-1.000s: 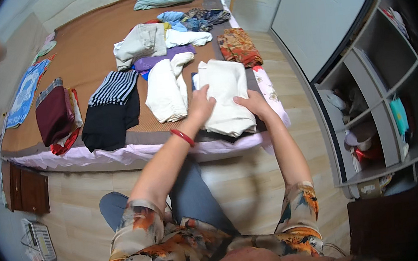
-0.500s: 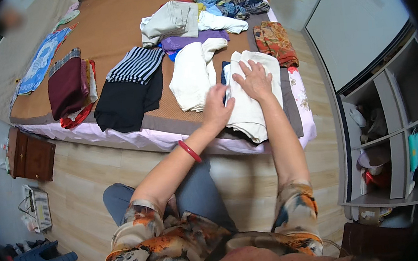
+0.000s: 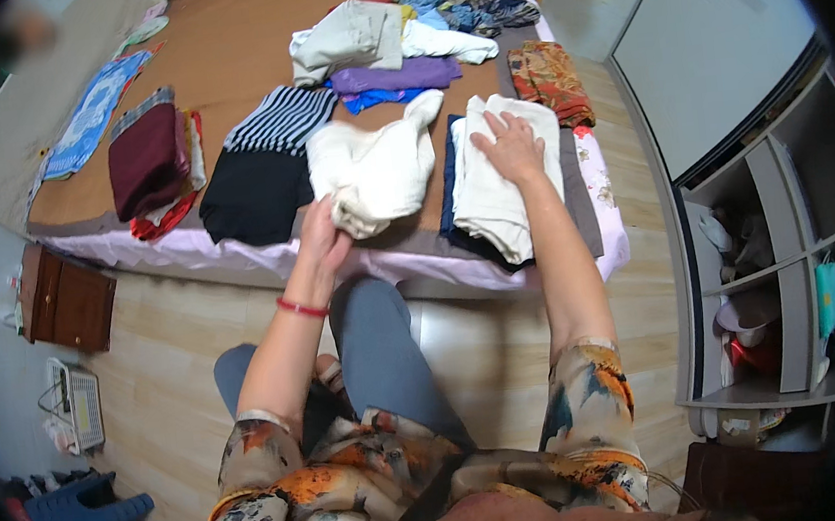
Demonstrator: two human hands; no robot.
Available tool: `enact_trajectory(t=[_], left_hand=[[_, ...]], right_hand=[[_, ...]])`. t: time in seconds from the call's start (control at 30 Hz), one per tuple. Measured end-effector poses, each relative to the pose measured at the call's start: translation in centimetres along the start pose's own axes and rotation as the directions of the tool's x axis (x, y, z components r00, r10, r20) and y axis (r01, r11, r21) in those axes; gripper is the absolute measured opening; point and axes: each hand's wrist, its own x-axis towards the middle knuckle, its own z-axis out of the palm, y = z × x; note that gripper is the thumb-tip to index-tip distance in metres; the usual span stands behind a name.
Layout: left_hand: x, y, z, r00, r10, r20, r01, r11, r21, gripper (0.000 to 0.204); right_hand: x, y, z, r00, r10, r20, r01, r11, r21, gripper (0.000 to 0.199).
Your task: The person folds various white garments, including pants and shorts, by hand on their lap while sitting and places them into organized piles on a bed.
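Observation:
With fingers spread, my right hand rests flat on a folded white garment. That garment tops a small stack, where dark blue cloth shows along the left side. My left hand has its fingers closed on the near left edge of a loosely bunched white garment; the fingertips are partly hidden by the cloth. Just left of it lie folded black clothing and a black-and-white striped piece on top.
The bed carries a maroon folded pile, a purple garment, beige trousers and an orange patterned cloth. Shelves stand at right. A wooden cabinet, basket and blue stool are at left.
My left hand has moved left from the folded stack to the loose white garment and taken its near edge, which is now bunched and shifted left. My right hand stays on the stack.

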Motion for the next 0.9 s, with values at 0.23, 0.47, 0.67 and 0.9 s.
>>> enact_trajectory(t=[0.23,0.47,0.67,0.9], left_hand=[[-24.9,-1.1,-7.5,0.947,-0.266,-0.182,0.269,0.963,-0.012,0.056],[-33.4,-3.4,-11.4,0.896,-0.313,-0.314,0.306,0.949,-0.073,0.053],[-33.0,-3.8,-13.0,0.901,-0.352,-0.253,0.344,0.936,-0.079,0.052],[-30.4,-2.4,-12.8,0.947,-0.284,-0.147,0.226,0.92,-0.319,0.048]], right_hand=[[1.4,0.5,0.9,0.999,-0.053,-0.01,0.051,0.989,-0.14,0.061],[-10.4,-5.5,-2.2,0.675,-0.498,-0.545,0.572,0.819,-0.04,0.031],[-28.0,-7.4,9.6,0.932,-0.343,-0.116,0.351,0.781,0.517,0.03],[-28.3,-5.8,20.7,0.538,-0.303,0.786,-0.835,-0.316,0.45,0.049]])
